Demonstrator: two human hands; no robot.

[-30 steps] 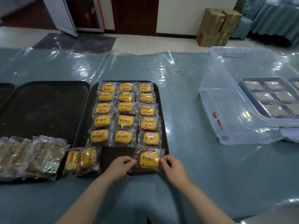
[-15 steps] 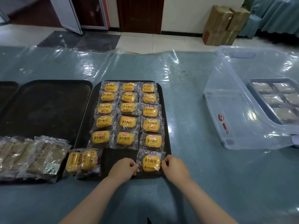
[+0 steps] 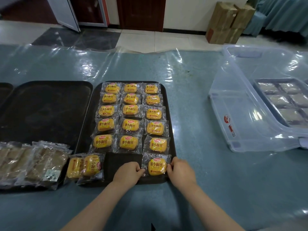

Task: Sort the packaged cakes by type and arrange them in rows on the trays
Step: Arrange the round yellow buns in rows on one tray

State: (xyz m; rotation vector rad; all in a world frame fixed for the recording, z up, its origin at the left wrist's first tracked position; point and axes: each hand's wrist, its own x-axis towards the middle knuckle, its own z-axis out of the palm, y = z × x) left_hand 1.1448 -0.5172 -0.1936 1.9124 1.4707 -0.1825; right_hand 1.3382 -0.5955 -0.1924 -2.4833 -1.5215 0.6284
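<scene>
Head view, from the left side to the right: at the left edge lies a pile of brown packaged cakes [image 3: 31,162] in clear wrappers, resting on the near part of an empty black tray [image 3: 48,110]; a second dark tray [image 3: 5,92] is only partly visible further left. Just beside the brown pile, two yellow cakes [image 3: 85,166] lie one over the other on the near left corner of the middle tray [image 3: 171,130], with their printed text turned sideways, so their long axis runs away from the person. On this middle tray, fifteen yellow packaged cakes [image 3: 129,114] stand in five rows of three, each with its long axis across the tray and its text upright to the person. The left hand [image 3: 128,172] has curled fingers that pinch the left edge of the wrapper of one more yellow cake [image 3: 156,165], and the right hand [image 3: 180,169] pinches the right edge of the same wrapper. This cake lies flat on the tray in the right column, just below the fifth row, with the long axis left to right and the text upright, like the others. Between it and the two overlapped cakes the tray surface is bare. Well apart to the right, on the blue table covered with clear plastic sheet [image 3: 191,80], stands a clear plastic bin [image 3: 236,117], and a tray of pale wrapped cakes [image 3: 286,100] is seen through it.
</scene>
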